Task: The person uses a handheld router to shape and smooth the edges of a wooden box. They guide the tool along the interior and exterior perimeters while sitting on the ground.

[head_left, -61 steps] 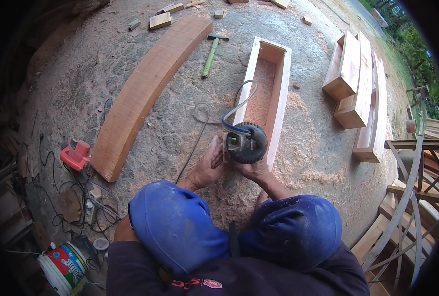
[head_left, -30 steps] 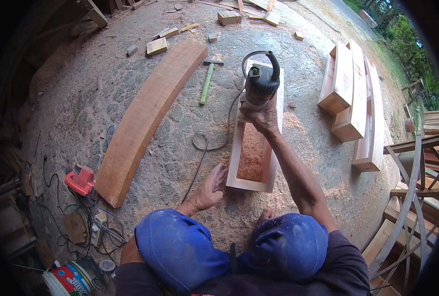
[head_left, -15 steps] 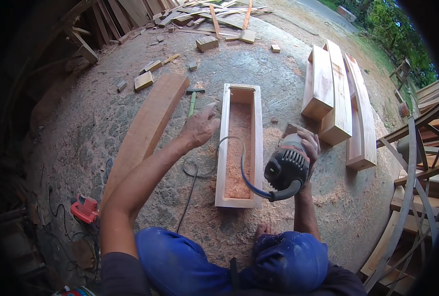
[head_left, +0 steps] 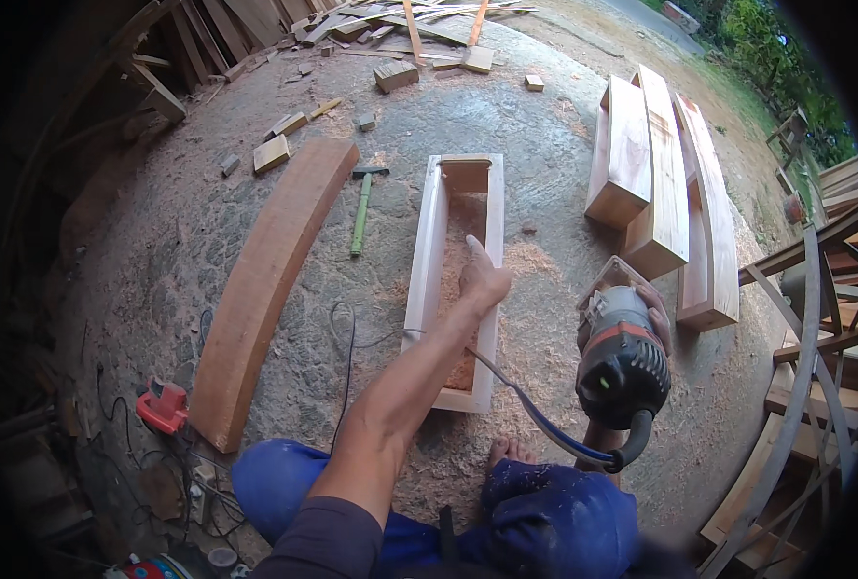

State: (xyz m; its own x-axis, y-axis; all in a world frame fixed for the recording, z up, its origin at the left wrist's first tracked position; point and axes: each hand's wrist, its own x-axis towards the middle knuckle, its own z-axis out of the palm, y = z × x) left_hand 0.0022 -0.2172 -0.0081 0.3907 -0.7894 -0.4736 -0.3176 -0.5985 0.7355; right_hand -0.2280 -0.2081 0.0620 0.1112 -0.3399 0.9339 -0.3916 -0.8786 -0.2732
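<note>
A long open wooden box (head_left: 419,289) sits on the floor before me, with wood shavings inside. My left hand (head_left: 484,280) reaches across it and grips its right-hand wall, thumb over the inner side. My right hand (head_left: 658,318) holds a trim router (head_left: 624,362), black with an orange band, to the right of the box. The router's flat base points away from me, apart from the wood. Its power cord (head_left: 521,391) loops from the tool's back across the box and under my left forearm. The right-hand fingers are partly hidden behind the router.
A thick curved timber (head_left: 275,280) and a green-handled hammer (head_left: 361,212) lie to the left. A red power tool (head_left: 163,405) is beside the timber's near end. Three wooden box pieces (head_left: 656,212) stand at right. Offcuts (head_left: 395,76) and shavings litter the floor.
My left hand has moved right and down onto the box's right wall, and the box has shifted, slightly slanted. My right hand has carried the router rightward, away from the box.
</note>
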